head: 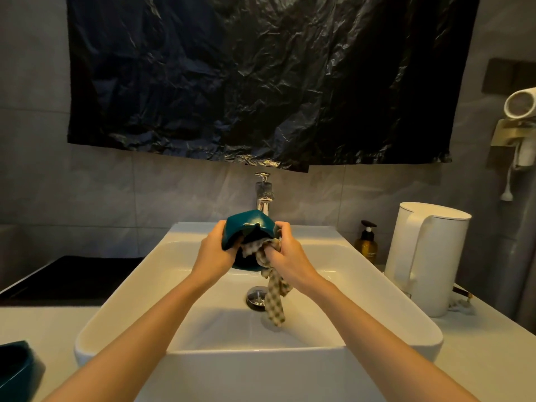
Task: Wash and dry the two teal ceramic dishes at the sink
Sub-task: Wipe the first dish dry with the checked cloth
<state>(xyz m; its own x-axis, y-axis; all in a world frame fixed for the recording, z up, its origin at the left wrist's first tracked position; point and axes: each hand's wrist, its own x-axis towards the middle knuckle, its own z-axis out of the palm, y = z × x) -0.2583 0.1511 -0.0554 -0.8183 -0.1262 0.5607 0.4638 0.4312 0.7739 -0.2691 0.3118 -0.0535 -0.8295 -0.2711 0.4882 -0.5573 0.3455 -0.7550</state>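
Note:
Over the white sink (121,309) I hold a teal ceramic dish (249,227) tipped on its side, its opening towards me. My left hand (216,253) grips its left rim. My right hand (285,252) grips a checked beige cloth (274,288) and pushes part of it into the dish; the rest of the cloth hangs down above the drain (256,297). The second teal dish (17,369) sits on the counter at the bottom left, cut off by the frame edge.
A chrome tap (263,195) stands right behind the held dish. To the right of the sink are an amber pump bottle (367,242) and a white kettle (426,256). A black surface (66,277) lies to the left. Black plastic sheeting (261,76) covers the wall above.

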